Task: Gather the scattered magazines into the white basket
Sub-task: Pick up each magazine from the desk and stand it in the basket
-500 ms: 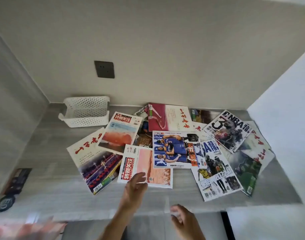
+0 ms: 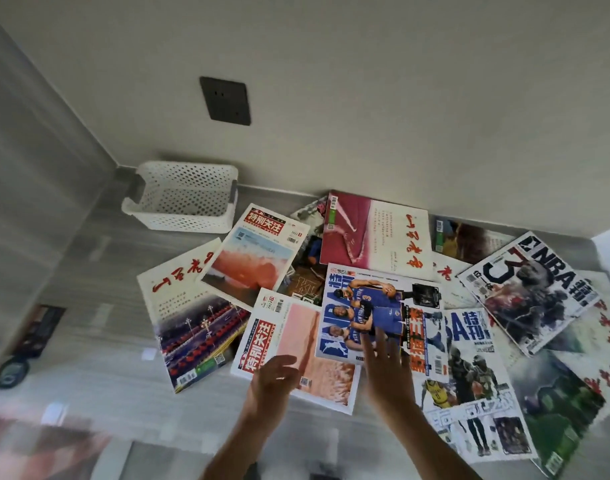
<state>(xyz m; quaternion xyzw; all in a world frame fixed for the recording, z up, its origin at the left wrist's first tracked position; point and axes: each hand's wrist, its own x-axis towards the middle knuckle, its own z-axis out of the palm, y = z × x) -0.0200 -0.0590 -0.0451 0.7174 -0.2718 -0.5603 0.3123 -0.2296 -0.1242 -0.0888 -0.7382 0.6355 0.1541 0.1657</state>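
Several magazines lie scattered and overlapping on the grey counter (image 2: 99, 344). The white perforated basket (image 2: 182, 199) stands empty at the back left by the wall. My left hand (image 2: 277, 379) hovers open over the pink-covered magazine (image 2: 296, 351) with a red title strip. My right hand (image 2: 383, 365) is open with straight fingers over the lower edge of the blue basketball magazine (image 2: 376, 313). Neither hand grips anything. A white magazine with a night street photo (image 2: 189, 317) lies furthest left, and an NBA magazine (image 2: 528, 292) lies at the right.
A dark wall socket (image 2: 225, 100) sits above the basket. A dark card and a round dark object (image 2: 11, 370) lie at the counter's left edge. A white wall closes the right side. The counter's front edge runs just below my wrists.
Both hands have moved forward over the magazines. The right hand rose from the counter's front edge to the blue basketball magazine. The view has tilted and drawn closer.
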